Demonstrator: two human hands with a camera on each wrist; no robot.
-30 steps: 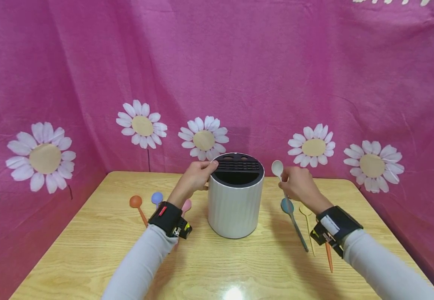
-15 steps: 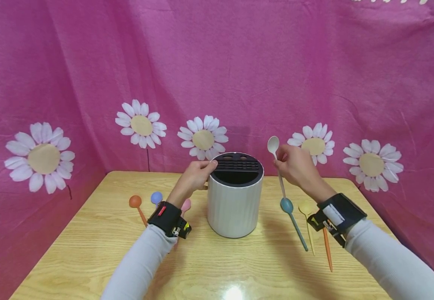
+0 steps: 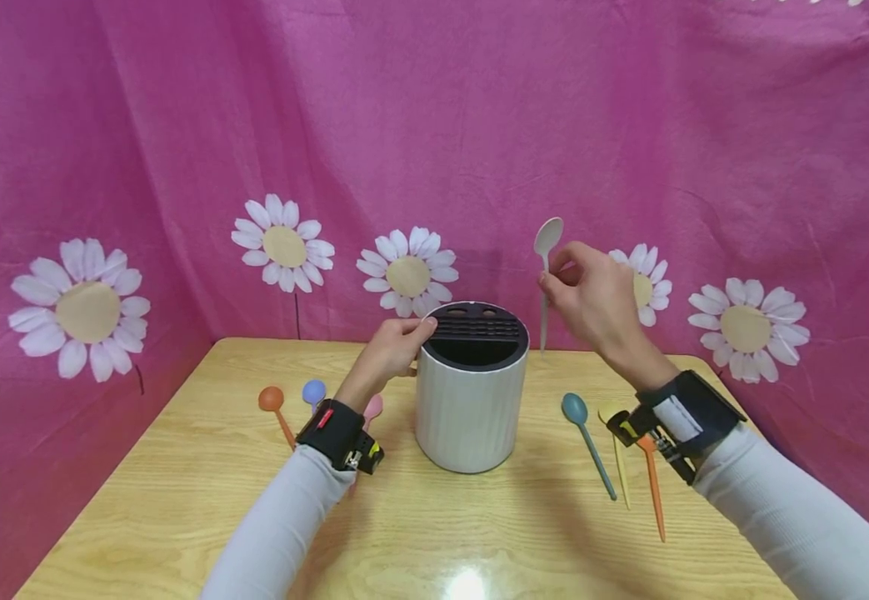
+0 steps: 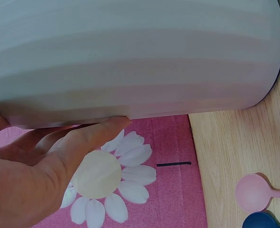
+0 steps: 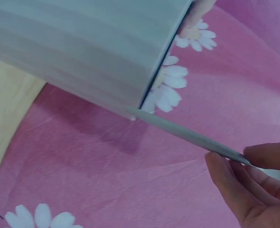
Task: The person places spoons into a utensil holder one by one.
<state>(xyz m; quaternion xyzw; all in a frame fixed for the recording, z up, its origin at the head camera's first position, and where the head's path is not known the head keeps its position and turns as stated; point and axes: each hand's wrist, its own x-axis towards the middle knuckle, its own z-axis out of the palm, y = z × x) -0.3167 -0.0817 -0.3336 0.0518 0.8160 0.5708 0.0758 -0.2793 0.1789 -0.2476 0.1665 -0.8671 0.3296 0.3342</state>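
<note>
The right hand [image 3: 590,292] pinches a slim, pale spoon [image 3: 547,237] by the handle, bowl upward, raised to the right of the ribbed, off-white canister [image 3: 467,425]. In the right wrist view the fingers and picture edge hide most of the bowl, and whether the handle tip touches the canister's rim is hard to tell. The left hand [image 3: 387,350] grips the canister's left side, thumb on the rim; some fingers are hidden behind the wall. The canister's glossy black top [image 3: 473,332] has ridged slots, round holes and a wide opening, too dark inside to make out.

Right of the canister lie a teal spoon [image 3: 574,408], a yellow spoon [image 3: 621,471] and an orange spoon [image 3: 655,496], the latter two partly covered by the right wristband [image 3: 692,417]. Left of it, the left arm hides parts of an orange-red spoon [image 3: 271,398], a blue spoon [image 3: 314,392] and a pink spoon [image 3: 373,407].
</note>
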